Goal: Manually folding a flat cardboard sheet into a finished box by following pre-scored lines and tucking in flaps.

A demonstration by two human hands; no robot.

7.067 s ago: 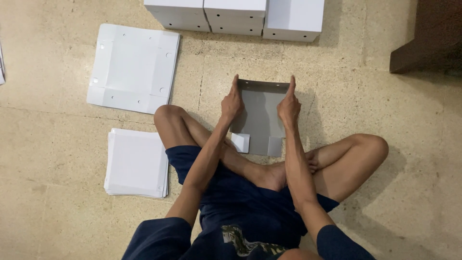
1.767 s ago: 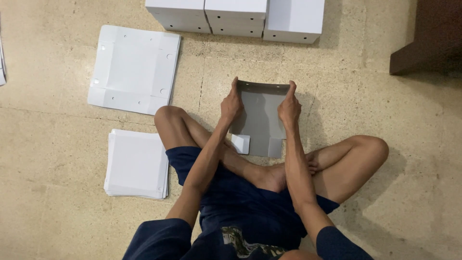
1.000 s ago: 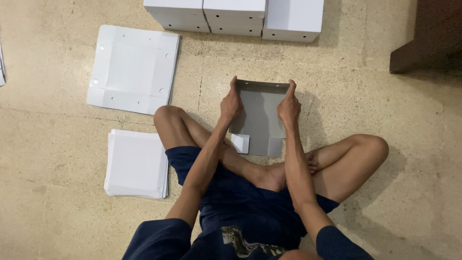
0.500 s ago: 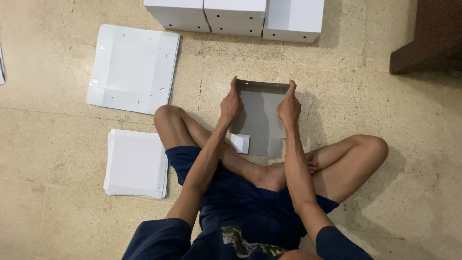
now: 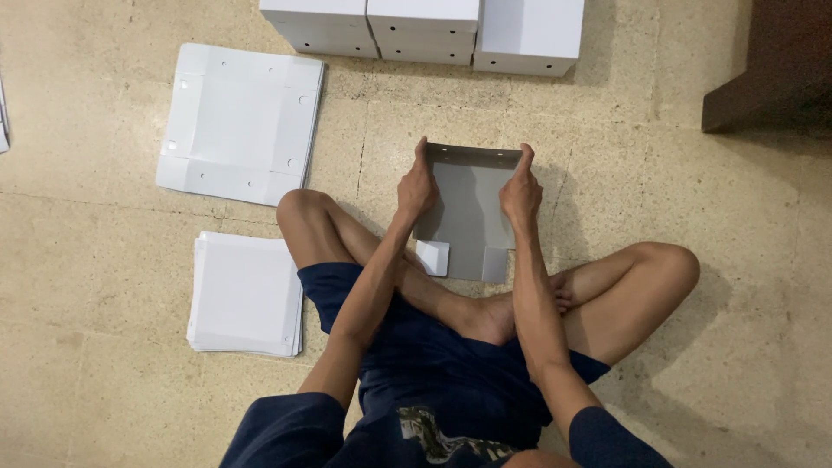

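I sit cross-legged on the floor with a partly folded white cardboard box blank point(image 5: 471, 208) lying in front of my shins. My left hand point(image 5: 416, 185) presses its left side panel upright, fingers pointing away from me. My right hand point(image 5: 521, 190) does the same with the right side panel. The far flap stands up between my fingertips. Two small tabs lie flat at the near edge by my left shin.
An unfolded flat box blank point(image 5: 239, 121) lies at the upper left. A stack of flat white sheets point(image 5: 247, 294) sits beside my left knee. Three assembled white boxes point(image 5: 425, 26) line the far edge. A dark wooden furniture corner point(image 5: 771, 69) is at the upper right.
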